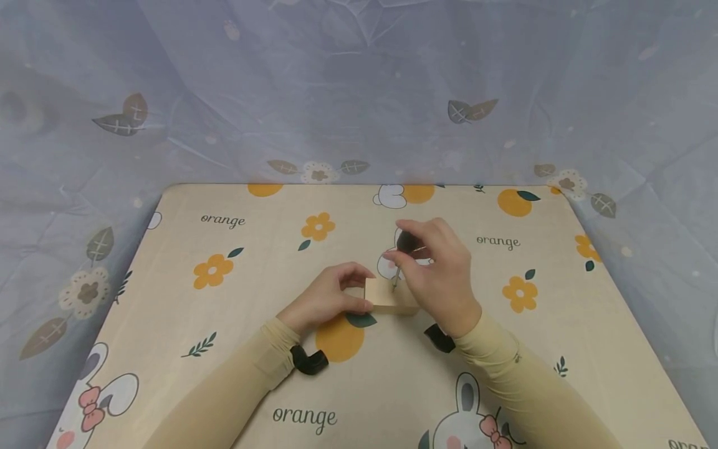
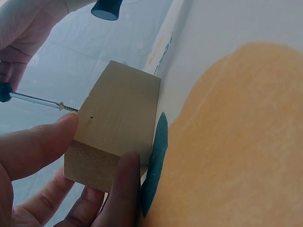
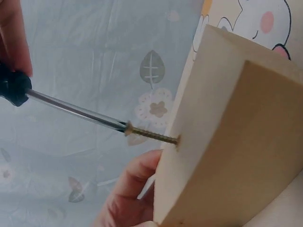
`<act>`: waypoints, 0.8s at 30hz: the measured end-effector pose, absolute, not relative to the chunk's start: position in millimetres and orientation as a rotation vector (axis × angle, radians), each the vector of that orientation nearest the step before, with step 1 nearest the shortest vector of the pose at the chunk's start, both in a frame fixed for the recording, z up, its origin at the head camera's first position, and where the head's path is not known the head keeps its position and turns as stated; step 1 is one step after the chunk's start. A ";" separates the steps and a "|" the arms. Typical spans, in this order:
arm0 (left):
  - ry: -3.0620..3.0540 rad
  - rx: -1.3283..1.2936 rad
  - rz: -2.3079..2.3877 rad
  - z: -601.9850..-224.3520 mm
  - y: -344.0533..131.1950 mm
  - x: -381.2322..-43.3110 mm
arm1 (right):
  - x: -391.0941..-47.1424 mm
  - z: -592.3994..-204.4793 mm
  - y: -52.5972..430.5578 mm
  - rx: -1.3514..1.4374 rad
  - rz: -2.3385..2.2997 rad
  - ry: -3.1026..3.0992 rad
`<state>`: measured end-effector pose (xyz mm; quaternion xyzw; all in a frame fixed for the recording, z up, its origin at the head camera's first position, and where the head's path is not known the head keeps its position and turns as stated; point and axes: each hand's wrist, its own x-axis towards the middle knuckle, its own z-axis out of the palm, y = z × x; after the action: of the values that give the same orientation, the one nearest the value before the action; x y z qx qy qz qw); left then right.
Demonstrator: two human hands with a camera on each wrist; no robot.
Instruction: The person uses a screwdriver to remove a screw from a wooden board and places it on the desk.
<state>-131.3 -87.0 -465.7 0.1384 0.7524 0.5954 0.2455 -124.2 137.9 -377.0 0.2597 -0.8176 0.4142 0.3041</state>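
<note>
A pale wooden block (image 1: 387, 298) lies on the table in the middle of the head view. My left hand (image 1: 331, 294) grips the block's left end between thumb and fingers. My right hand (image 1: 440, 268) pinches the dark handle of a screwdriver (image 1: 407, 242) above the block. In the right wrist view, the screwdriver's shaft (image 3: 78, 109) slants to the head of a brass-coloured screw (image 3: 154, 136). The screw's point is in the block's upper face, with most of its thread showing. A small hole marks the block's side (image 2: 113, 111) in the left wrist view.
A light tablecloth (image 1: 252, 368) printed with oranges, flowers and rabbits covers the table. Behind it hangs a bluish-grey curtain (image 1: 359, 93). Black wrist-camera pieces show at the left (image 1: 310, 360) and right (image 1: 439, 338) cuffs.
</note>
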 end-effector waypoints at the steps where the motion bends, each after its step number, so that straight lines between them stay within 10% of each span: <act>1: 2.052 0.377 1.624 -465.5 -87.1 -131.3 | -124.0 -376.1 138.3 0.690 1.096 -2.173; 24: 2.057 0.375 1.625 -466.0 -86.6 -130.1 | -119.3 -370.9 138.1 0.632 1.131 -2.255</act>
<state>-130.1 -86.6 -466.0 0.1372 0.7533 0.5951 0.2441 -119.3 138.1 -370.9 0.2343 -0.8354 0.4192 0.2672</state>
